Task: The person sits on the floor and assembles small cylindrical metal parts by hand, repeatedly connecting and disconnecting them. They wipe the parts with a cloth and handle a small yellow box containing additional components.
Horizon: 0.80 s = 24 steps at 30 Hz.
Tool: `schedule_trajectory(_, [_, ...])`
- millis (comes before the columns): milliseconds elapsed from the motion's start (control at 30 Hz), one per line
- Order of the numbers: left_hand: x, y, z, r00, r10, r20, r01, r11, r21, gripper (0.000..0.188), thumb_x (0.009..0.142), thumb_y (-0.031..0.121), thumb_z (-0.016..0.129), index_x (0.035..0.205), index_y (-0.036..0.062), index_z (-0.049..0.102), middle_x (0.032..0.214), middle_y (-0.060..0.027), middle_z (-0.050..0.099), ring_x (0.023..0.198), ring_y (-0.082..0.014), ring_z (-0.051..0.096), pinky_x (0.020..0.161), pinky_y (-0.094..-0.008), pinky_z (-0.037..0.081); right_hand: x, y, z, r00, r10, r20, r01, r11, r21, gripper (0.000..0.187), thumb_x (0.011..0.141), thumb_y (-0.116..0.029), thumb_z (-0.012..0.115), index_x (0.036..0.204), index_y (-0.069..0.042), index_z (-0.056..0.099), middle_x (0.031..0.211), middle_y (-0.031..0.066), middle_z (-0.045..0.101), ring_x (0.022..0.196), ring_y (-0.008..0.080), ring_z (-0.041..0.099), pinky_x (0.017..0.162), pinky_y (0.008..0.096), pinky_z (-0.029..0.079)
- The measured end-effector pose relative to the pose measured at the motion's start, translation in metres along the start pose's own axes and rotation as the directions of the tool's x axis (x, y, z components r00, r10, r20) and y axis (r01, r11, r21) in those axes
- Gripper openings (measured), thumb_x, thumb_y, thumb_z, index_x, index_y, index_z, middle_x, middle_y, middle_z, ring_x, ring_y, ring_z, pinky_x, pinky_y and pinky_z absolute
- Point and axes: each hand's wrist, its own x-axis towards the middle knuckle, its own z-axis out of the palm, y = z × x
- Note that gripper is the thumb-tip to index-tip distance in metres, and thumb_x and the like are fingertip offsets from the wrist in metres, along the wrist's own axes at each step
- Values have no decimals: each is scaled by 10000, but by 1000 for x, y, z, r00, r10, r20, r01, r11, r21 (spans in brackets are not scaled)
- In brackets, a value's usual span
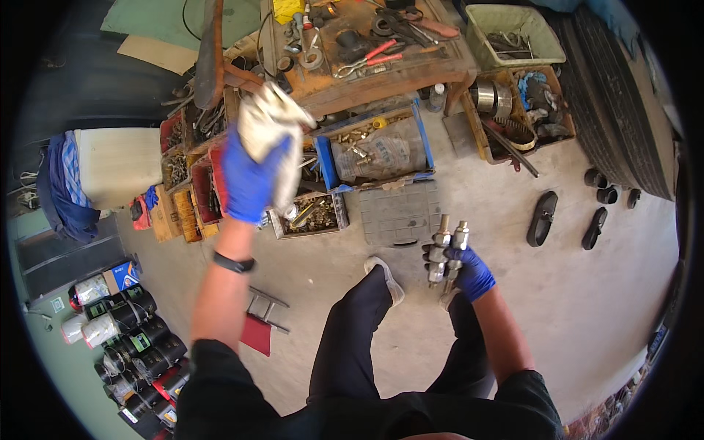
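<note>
My left hand (249, 180), in a blue glove, is raised at the left and closed around an off-white cloth (270, 117), slightly smeared by motion. The cloth hangs down past my palm, over the parts boxes. Lower on the right, my right hand (473, 274), also gloved, grips two metal fittings with hex collars. One fitting (438, 253) stands upright beside the other fitting (460, 236), both above the floor close to my foot. Some of the right fingers are hidden behind the metal.
A wooden workbench (381, 92) bears red-handled pliers (370, 59) and loose tools. Below it stand a blue-edged box (427, 147), a tray of small fittings (341, 213) and a grey case (400, 213). Crates, tyres (616, 103) and sandals (543, 218) lie right; a red-seated stool (257, 334) lower left.
</note>
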Motion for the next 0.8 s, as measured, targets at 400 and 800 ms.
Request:
schedule_trajectory(400, [-205, -95, 266, 823, -284, 491, 559, 559, -613, 548, 862, 158, 794, 1325, 11, 542, 1214, -61, 655, 1084, -141, 624, 939, -291, 518, 96, -134, -190, 898, -403, -179, 64, 522, -850, 271, 790, -124, 772, 1025, -28, 676, 914, 64, 715, 780, 173, 665, 727, 321, 539])
schedule_trajectory(800, [-188, -69, 313, 765, -113, 634, 594, 503, -628, 470, 916, 210, 707, 1315, 26, 540, 1148, -68, 656, 1029, -157, 646, 920, -309, 518, 211, -163, -345, 857, -507, -93, -280, -308, -909, 460, 660, -323, 790, 1022, -58, 691, 976, 205, 717, 928, 381, 687, 818, 442, 546])
